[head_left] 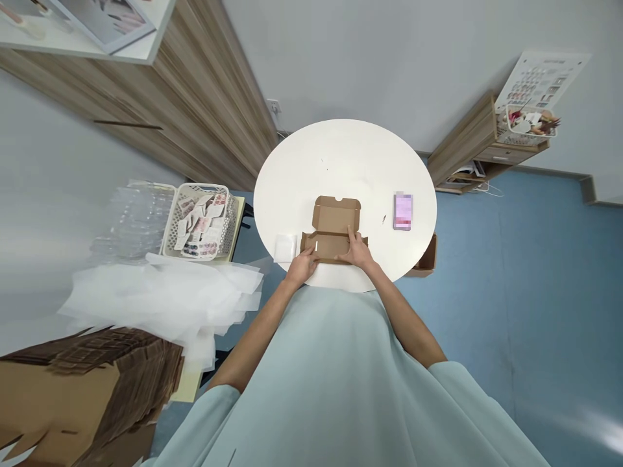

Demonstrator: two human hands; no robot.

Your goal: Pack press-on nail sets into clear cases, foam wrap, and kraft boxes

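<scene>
A brown cardboard mailer box (335, 245) lies unfolded on the round white table, its lid tilted back away from me. My left hand (304, 264) grips the box's front left corner, fingers closed on its wall. At the right end, my right hand (358, 250) holds the box by its side, with the thumb along the front and the index finger reaching up toward the lid fold. A small white strip shows inside the box near my left fingers. Just left of that hand sits a flat white packet (285, 248). A purple-pink pack (403, 211) lies at the right.
The white table (341, 149) has a curved edge. To its left stand a white basket of cards (202, 224), a pile of translucent white bags (170, 295) and stacked flat cardboard (97, 383). An open carton (427, 258) is on the floor at right.
</scene>
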